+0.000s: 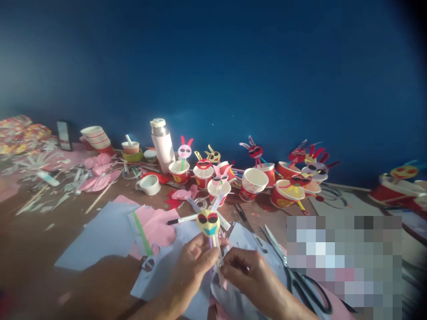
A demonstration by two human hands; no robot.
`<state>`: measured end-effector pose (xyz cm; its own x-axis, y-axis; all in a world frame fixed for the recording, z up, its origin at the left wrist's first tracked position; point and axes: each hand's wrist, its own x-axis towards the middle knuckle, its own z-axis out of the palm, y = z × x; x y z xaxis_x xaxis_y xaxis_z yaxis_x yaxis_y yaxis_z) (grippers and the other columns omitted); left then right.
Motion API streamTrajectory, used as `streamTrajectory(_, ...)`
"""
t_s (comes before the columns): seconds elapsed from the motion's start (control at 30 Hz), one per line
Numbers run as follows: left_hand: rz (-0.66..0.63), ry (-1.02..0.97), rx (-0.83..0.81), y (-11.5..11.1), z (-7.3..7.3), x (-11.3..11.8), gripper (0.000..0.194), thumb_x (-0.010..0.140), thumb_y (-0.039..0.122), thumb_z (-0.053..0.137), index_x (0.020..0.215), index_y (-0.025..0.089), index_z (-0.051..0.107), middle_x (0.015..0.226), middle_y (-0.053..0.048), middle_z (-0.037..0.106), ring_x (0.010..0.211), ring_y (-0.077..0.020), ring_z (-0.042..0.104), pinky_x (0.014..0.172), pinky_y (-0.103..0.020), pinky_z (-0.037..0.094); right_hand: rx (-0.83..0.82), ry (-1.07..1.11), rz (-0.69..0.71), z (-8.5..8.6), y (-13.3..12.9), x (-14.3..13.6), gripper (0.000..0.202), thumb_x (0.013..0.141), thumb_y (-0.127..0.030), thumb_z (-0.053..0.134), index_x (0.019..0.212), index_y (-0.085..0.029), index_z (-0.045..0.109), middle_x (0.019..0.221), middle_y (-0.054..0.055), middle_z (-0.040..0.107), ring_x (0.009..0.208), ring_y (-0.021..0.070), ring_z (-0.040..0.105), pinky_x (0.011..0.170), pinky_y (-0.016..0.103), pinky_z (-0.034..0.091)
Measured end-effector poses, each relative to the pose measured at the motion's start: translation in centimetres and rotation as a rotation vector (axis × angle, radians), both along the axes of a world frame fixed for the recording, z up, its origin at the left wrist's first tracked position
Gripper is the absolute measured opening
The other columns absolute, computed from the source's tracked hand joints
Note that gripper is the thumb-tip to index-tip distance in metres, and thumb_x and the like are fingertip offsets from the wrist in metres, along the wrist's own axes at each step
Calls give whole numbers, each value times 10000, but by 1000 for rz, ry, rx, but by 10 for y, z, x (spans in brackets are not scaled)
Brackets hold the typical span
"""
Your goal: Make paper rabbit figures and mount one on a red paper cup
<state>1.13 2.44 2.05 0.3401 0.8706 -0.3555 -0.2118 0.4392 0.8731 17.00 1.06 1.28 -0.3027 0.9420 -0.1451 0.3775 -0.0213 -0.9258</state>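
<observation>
Upright in my left hand (pixel 199 260) is a paper-face puppet (pixel 209 221). Its yellow round head has red and black eyes, a teal mouth and pale ears on top. My left fingers and thumb close around its stem of purple and whitish strips, just below the head. My right hand (pixel 248 271) is beside it, fingers curled in a pinch at the lower stem. What exactly those fingertips hold is hidden. Beneath both hands lie sheets of bluish-white paper (pixel 176 271). A black-and-white marker (pixel 183 219) lies behind the left hand.
Large black-handled scissors (pixel 302 284) lie right of my right hand. Several red paper cups (pixel 255 182) with similar puppets line the wall. A white bottle (pixel 163 149), a white mug (pixel 149 185), pink paper (pixel 155 224) and scattered scraps (pixel 40 178) are further left. A pixelated patch covers the right side.
</observation>
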Motion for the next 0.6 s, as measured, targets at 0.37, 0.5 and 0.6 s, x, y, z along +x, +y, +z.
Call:
streamTrajectory(0.37,-131,-72,-79,8,-25,-16,326,613,443,768,657,148,638,547,-7,575,502,-117,504,529,-227,366,176,-128,322,-10,1,2,154,774,-229,560,806,-150,689,681,18,686,599,114,594,558,169,414)
streamTrajectory(0.5,-96,-92,-6,14,-14,-15,327,655,452,740,683,145,633,586,-23,593,553,-126,522,546,-225,378,176,-190,273,15,14,20,147,795,-194,572,835,-220,711,765,-19,729,683,116,656,627,152,451)
streamTrajectory(0.6,-9,-62,76,19,-6,-18,312,718,465,678,704,160,611,642,-43,634,615,-160,575,619,-257,425,427,-389,-52,36,39,50,219,879,-268,487,885,-215,699,853,15,728,762,144,666,684,196,474)
